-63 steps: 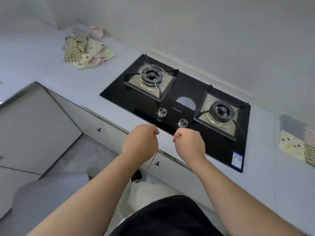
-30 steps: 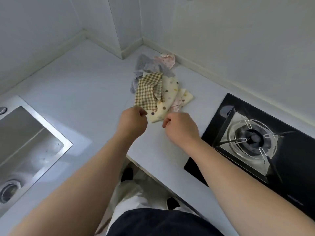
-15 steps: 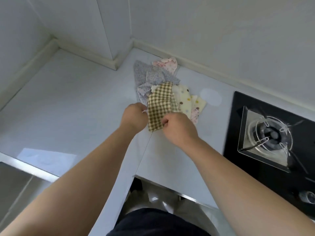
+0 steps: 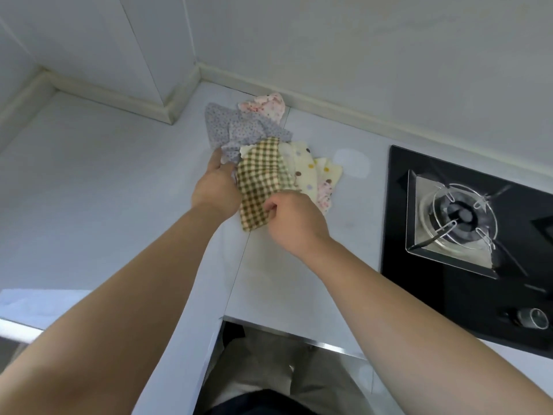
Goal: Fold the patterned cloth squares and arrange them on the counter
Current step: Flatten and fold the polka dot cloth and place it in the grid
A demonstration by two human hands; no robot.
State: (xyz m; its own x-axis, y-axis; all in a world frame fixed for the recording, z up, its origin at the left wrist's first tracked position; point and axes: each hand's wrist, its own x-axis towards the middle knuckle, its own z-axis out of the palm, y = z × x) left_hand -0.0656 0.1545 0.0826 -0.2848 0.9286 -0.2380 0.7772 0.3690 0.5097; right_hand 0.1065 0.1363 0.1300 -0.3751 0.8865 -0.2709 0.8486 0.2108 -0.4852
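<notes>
Head view: both hands (image 4: 215, 190) (image 4: 294, 218) pinch the checked cloth (image 4: 260, 181); no writing legible.

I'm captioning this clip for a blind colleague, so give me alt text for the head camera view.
Two bare hands reach into a heap of patterned cloth squares on a pale counter: the right hand pinches the green checked cloth on top, and the left hand touches the pile's left edge by the grey dotted cloth. A black gas hob lies to the right.
</notes>
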